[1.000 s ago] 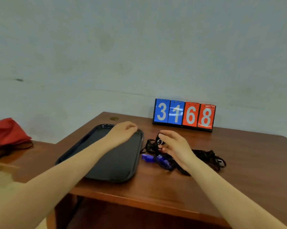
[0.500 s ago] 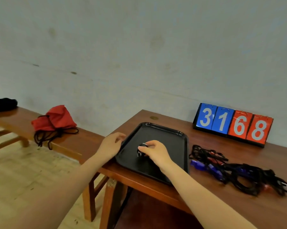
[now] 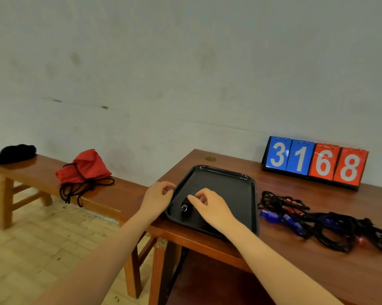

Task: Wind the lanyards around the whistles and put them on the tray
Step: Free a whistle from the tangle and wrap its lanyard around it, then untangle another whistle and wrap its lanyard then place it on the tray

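A small black wound whistle with a metal ring point(image 3: 185, 206) is being set down on the flat black plastic tray point(image 3: 234, 190), near the tray's left rim and toward its near-left corner. The right hand point(image 3: 210, 206) is being held just over it, fingers loosely curled, fingertips touching or nearly touching its far end; whether a pinch is being kept on it cannot be told. The left hand point(image 3: 158, 198) is being rested at the tray's left rim, fingers curled; whether the rim is being gripped or only touched cannot be told.

The tray is lying at the left end of the brown wooden desk point(image 3: 295, 256), its near-left corner close to the desk's edge. The tangle of black lanyards with blue and red whistles point(image 3: 317, 219) is lying unwound on the desk, right of the tray and apart from it.

Judgement on the step: the release is best being done slowly, fingers being lifted straight up, so that the winding is not being dragged loose. The bundle probably ought to be laid with the cord's free end underneath. The tray is well being steadied from the left, since it sits so near the edge. Room is worth being left toward the far and right rims for the remaining whistles.
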Demonstrator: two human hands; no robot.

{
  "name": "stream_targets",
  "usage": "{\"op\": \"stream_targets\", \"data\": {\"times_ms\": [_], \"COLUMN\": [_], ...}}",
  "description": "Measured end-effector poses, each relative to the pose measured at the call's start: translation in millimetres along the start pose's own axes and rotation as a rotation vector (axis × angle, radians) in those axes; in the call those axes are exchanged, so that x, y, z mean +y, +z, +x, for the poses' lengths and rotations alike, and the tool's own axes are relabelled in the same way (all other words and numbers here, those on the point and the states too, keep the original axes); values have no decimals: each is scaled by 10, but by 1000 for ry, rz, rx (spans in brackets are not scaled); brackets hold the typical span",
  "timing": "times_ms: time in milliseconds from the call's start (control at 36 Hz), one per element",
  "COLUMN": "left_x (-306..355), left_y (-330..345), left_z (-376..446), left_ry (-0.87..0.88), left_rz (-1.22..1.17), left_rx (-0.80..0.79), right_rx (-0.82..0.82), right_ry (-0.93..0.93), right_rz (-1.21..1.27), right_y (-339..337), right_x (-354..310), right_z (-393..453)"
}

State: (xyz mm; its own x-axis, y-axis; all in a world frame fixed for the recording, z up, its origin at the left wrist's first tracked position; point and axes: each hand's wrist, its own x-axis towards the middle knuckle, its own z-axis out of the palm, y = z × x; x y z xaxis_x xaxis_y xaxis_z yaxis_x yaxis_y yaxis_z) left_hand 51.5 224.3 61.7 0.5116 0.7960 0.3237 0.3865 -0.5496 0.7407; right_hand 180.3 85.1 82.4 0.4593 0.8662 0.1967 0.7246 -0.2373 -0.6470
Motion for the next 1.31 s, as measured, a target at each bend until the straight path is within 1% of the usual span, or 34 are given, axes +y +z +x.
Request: {"op": "stream_targets", "data": {"times_ms": [139,194,250,306,389,500,583,667,778,861,944,1056,1139,1194,1250,1306], "left_x": [89,237,457,766,1225,1604,1772,1872,1893,1867,1843,1821,1868,1931,2021,2141], "left_y": [-70,-73,-25,88,354,853,1175,1422,1667,1800,1884,1905,1907,1899,1883,1863], "left_z": [-55,-40,-15,-44,-172,-355,-473,-513,-442,-373,-297,-206,-143,-105,-71,-45], "left_ry": [99,134,168,201,244,267,276,297,384,392,404,420,368,323,272,250], "left_rz": [99,120,122,112,45,-29,-50,-17,172,339,422,389,257,141,-5,-110], "left_rx": [49,74,74,33,-99,-302,-394,-420,-378,-450,-445,-398,-326,-277,-267,-283], "right_rx": [6,10,31,72,164,285,301,190,49,36,115,203,323,443,557,623], "right_ry": [4,6,17,40,105,145,122,93,50,21,28,112,227,337,447,495], "right_rz": [-26,-24,28,121,241,267,167,-46,-284,-377,-379,-414,-358,-254,-142,-120], "right_y": [-389,-591,-782,-979,-1254,-1587,-1751,-1827,-1888,-1960,-2042,-2166,-2267,-2335,-2398,-2437], "right_x": [198,340,498,664,891,1180,1385,1636,1968,2178,2328,2470,2620,2698,2762,2791], "right_z": [-228,-324,-409,-505,-612,-735,-832,-907,-1032,-1064,-981,-849,-767,-737,-739,-762]}}
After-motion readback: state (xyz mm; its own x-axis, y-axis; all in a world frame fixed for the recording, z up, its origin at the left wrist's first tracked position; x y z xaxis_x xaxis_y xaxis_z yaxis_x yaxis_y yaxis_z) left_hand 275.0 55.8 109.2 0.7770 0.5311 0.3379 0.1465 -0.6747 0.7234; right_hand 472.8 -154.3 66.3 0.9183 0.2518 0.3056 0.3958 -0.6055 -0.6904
